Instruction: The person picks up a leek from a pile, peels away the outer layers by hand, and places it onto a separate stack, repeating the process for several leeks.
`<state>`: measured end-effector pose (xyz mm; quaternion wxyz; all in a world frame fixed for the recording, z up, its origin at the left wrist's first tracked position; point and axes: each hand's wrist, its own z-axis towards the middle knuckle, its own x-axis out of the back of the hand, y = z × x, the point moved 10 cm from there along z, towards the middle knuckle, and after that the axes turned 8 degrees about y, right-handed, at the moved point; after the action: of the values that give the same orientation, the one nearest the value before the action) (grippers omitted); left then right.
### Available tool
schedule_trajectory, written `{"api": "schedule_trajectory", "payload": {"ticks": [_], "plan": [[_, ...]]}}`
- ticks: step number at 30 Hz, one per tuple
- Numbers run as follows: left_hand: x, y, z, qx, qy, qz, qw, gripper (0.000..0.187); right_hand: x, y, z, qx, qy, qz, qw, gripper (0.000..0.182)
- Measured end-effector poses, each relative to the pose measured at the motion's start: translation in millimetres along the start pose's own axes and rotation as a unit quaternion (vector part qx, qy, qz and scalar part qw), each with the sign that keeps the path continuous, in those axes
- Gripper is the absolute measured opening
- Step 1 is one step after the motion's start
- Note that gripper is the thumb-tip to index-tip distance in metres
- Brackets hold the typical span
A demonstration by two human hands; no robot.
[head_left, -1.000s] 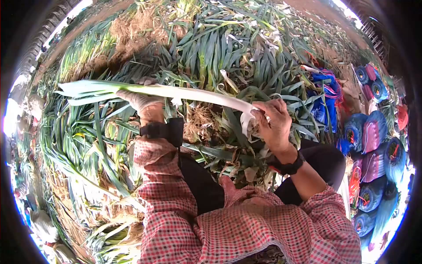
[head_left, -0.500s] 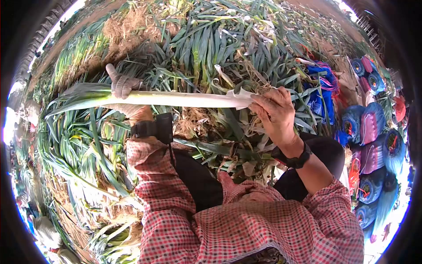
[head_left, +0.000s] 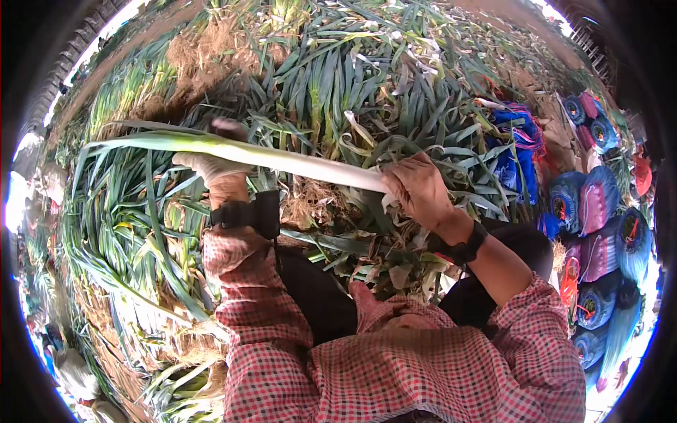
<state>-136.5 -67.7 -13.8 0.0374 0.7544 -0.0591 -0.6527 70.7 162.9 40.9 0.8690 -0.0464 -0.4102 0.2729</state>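
A long leek (head_left: 303, 163) with a white stalk and green leaves stretches across both hands, its white end tilted slightly down to the right. My left hand (head_left: 210, 168), in what looks like a pale glove, cradles the greenish part from below. Its fingers beyond the leek are smeared by motion. Around the white end my right hand (head_left: 419, 189) is closed, with fingers bent over the tip, so that end is partly hidden. Loose leaves and trimmings (head_left: 374, 257) lie beneath the hands.
Heaped leeks (head_left: 331, 77) cover the ground ahead, and more leeks (head_left: 120, 240) lie at left. Dry roots (head_left: 204, 53) show among them. Bundled blue and pink cord (head_left: 518, 151) lies at right, beside rolls of blue and pink netting or twine (head_left: 599, 197).
The leek's white end has swung down and slightly left with my right hand, which has closed over it. My left hand's fingers have lifted off the top of the stalk.
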Motion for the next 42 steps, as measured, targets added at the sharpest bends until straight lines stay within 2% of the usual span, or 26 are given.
{"api": "schedule_trajectory", "payload": {"ticks": [1, 3, 4, 7, 11, 13, 15, 16, 22, 25, 28, 34, 37, 40, 42], "plan": [[23, 1, -1, -0.039, 0.114, 0.059, 0.991, 0.088, -1, 3, 0, 0.001, -0.003, -0.013, 1.000, 0.010], [42, -8, 2, -0.024, 0.149, 0.138, 0.979, 0.075, -7, 10, -5, 0.001, -0.010, -0.036, 0.999, 0.011], [54, -8, 4, -0.044, 0.181, 0.183, 0.965, 0.057, -10, 12, -7, 0.009, -0.020, -0.053, 0.998, 0.010], [50, -24, 15, 0.029, 0.046, 0.167, 0.985, 0.044, -8, 2, -11, 0.048, -0.020, -0.083, 0.995, 0.011], [32, -29, 4, 0.049, 0.034, 0.162, 0.985, 0.043, -4, 4, -7, 0.014, -0.051, -0.097, 0.994, 0.013], [18, -26, 2, 0.047, -0.003, 0.130, 0.990, 0.042, -1, -5, -7, 0.015, -0.056, -0.075, 0.996, 0.013], [9, -19, 3, 0.034, -0.036, 0.128, 0.991, 0.042, 2, -20, -7, 0.061, -0.028, -0.090, 0.994, 0.014], [10, -17, 1, 0.025, -0.025, 0.121, 0.992, 0.042, 3, -26, -8, 0.083, -0.013, -0.097, 0.992, 0.015], [3, -13, 0, -0.008, -0.082, 0.163, 0.983, 0.047, -19, -14, -17, 0.102, -0.069, -0.092, 0.988, 0.014], [-3, -15, -3, -0.012, -0.101, 0.168, 0.981, 0.048, -22, 2, -13, -0.004, -0.107, -0.038, 0.993, 0.014], [-7, -18, -4, 0.005, -0.113, 0.153, 0.982, 0.046, -7, -11, -6, -0.012, -0.055, 0.014, 0.998, 0.012], [-8, -20, -7, 0.001, -0.107, 0.145, 0.984, 0.046, -13, -16, -9, 0.031, -0.055, -0.042, 0.997, 0.012], [-10, -20, -10, 0.003, -0.122, 0.147, 0.982, 0.046, -13, -19, -6, 0.034, -0.037, -0.006, 0.999, 0.011], [-14, -19, -12, 0.001, -0.134, 0.142, 0.981, 0.047, -18, -14, -7, -0.009, -0.055, 0.016, 0.998, 0.013], [-18, -18, -12, 0.001, -0.150, 0.130, 0.980, 0.048, -21, 1, -10, -0.070, -0.084, 0.011, 0.994, 0.012]]}}
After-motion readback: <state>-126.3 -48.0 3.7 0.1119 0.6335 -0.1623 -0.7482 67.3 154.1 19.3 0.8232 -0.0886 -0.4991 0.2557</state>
